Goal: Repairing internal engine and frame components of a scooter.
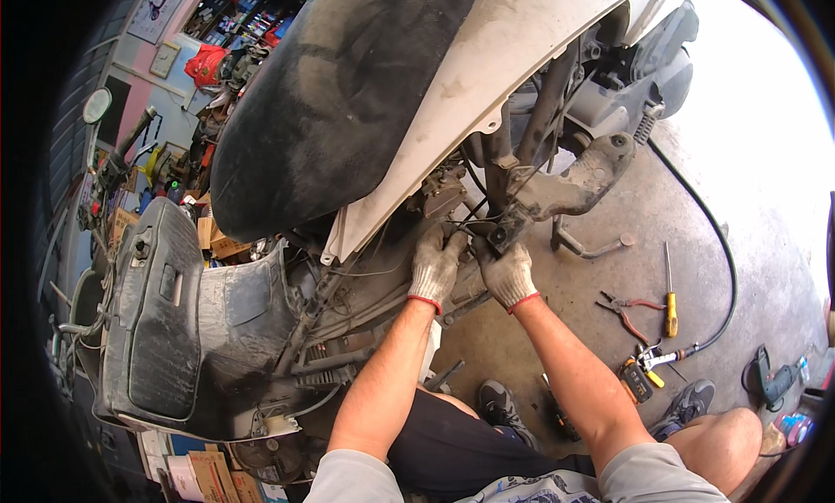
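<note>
Seen from above, the wearer's dark shorts (444, 438) and bare knee (733, 438) lie nearest, with a grey shoe (503, 407) on the floor between the forearms. Beyond them, both hands wear pale knit gloves with red cuffs and meet at the underside of a dusty scooter (358, 177). The left hand (435, 264) has its fingers bent and close together beside a thin dark cable (474, 211); whether they pinch it cannot be told. The right hand (507, 275) lies just beside it, its fingers curled up against the dark end block (502, 236) of a metal bracket (587, 181); their tips are hidden, so their grip cannot be told. The bracket is below the scooter's white side panel (487, 85) and extends to the right. On the concrete floor to the right lie red-handled pliers (626, 311), a yellow-handled screwdriver (671, 303) and a silver air gun (661, 358) joined to a curving black hose (729, 268); a dark power tool (774, 378) lies farther right. The long black seat (322, 111) rises above the hands. In the background, at upper left, are a red bag (205, 65) and crowded shelves (237, 20).
</note>
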`<state>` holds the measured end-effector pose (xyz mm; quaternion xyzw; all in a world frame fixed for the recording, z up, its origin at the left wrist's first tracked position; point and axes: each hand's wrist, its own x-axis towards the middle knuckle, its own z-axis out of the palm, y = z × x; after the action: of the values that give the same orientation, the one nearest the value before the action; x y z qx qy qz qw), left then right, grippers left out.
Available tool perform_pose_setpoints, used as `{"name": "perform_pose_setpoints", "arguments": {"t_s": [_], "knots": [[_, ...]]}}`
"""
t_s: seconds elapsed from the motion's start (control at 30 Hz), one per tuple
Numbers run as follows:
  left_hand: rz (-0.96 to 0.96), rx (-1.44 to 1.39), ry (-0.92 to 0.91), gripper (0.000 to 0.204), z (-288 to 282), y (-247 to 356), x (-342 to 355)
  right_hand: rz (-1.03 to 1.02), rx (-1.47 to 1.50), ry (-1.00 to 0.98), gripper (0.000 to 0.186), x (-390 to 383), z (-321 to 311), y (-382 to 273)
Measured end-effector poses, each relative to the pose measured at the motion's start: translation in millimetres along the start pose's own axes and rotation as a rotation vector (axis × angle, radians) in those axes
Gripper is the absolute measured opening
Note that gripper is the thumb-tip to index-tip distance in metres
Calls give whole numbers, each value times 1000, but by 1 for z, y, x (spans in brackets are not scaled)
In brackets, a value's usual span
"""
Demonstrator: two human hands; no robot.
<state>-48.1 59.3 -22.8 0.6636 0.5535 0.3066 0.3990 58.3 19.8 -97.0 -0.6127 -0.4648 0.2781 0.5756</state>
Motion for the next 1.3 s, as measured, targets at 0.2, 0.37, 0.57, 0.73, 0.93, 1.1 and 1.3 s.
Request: {"name": "perform_pose_setpoints", "arguments": {"t_s": [0.2,0.37,0.57,0.73,0.93,1.1,1.3], "knots": [[13,-93,5,12,10,1,6,227,88,-18,27,1,2,4],[-72,-200,58,16,26,20,10,306,89,-3,29,7,3,20],[-118,-274,62,14,34,16,18,-2,-52,55,28,15,14,39],[-97,-354,45,24,36,12,21,9,24,61,32,20,11,27],[-57,-387,70,15,38,17,23,-36,-86,79,31,18,9,24],[-80,-335,99,12,41,21,26,-22,-7,150,27,17,6,12],[-21,-275,159,11,40,7,34,125,49,88,27,8,8,6]]}}
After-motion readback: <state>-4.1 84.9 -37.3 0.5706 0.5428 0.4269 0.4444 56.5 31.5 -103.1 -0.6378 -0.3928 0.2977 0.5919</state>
